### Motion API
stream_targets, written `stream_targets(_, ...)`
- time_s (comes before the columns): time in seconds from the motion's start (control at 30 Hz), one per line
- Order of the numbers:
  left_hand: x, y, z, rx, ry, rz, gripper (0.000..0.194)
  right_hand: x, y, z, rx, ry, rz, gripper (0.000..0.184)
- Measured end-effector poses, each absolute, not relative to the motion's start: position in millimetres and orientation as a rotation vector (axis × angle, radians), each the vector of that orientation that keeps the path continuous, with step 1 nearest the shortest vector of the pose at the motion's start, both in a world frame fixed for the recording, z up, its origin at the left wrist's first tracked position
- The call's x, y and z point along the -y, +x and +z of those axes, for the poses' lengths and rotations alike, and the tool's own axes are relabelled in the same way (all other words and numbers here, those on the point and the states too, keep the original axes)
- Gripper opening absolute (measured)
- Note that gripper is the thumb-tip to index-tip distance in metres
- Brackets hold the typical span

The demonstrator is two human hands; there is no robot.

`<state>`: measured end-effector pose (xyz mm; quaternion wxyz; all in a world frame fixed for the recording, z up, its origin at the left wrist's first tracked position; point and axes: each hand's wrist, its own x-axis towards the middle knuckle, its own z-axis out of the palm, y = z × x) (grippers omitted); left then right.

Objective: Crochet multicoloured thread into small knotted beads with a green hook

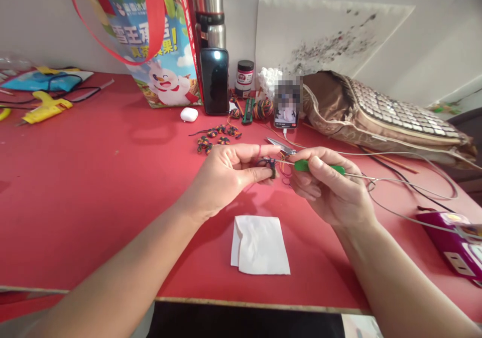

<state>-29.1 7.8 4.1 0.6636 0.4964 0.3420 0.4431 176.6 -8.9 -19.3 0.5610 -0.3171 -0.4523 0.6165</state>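
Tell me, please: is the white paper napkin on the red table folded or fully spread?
Folded. The white paper napkin shows a second layer sticking out beneath the top one, along the picture's left side.

Scene bright, fairly even; light apparently from above, source out of frame. Soft-edged shadows on red counter point(113, 187) beneath left hand point(225, 173) and right hand point(335, 181). Glare spot near top of dark phone point(215, 89); bright streaks on steel flask point(209, 0). Folded white tissue point(263, 250) pale, creases readable. Wide lens stretches both forearms toward lower corners; frame edges softer. Dark cord knot point(273, 168) in left hand: strands merge, detail lost. Pixelated block masks upper part of lit phone point(286, 117).
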Motion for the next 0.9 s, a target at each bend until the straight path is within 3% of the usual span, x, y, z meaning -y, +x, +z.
stream_targets(0.9, -6.5, -28.7, 1.7, -0.745, 0.993, 1.067, 0.014, 12.5, 163.8, -24.0, 1.011, -0.770, 1.366, 0.018)
